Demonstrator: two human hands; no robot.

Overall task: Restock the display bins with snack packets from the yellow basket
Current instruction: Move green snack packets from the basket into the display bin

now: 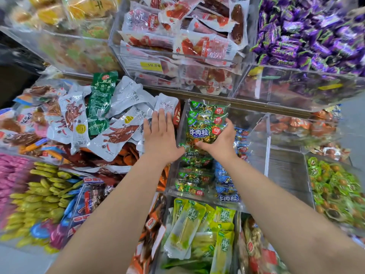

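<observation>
From my remote seat I see 2 bare forearms reaching into the snack display. The left hand (161, 135) lies flat with its fingers straight and together, palm down on the heap of silver-white packets (126, 95) in the left-hand bin. The right hand (221, 139) grips a green beef-cube packet (205, 123), thumb under its lower edge and fingers curled round its right side, holding it tilted above the clear bin (267, 155) in the middle. That bin already holds more green packets (192, 177) on its left side and blue packets (225, 178) on its right. Behind it, an upper bin of red packets (187, 42) carries 1 yellow price tag (151, 65), and purple-wrapped sweets (296, 32) fill the bin at upper right. Yellow-green packets (197, 230) lie in the bin nearest me.
</observation>
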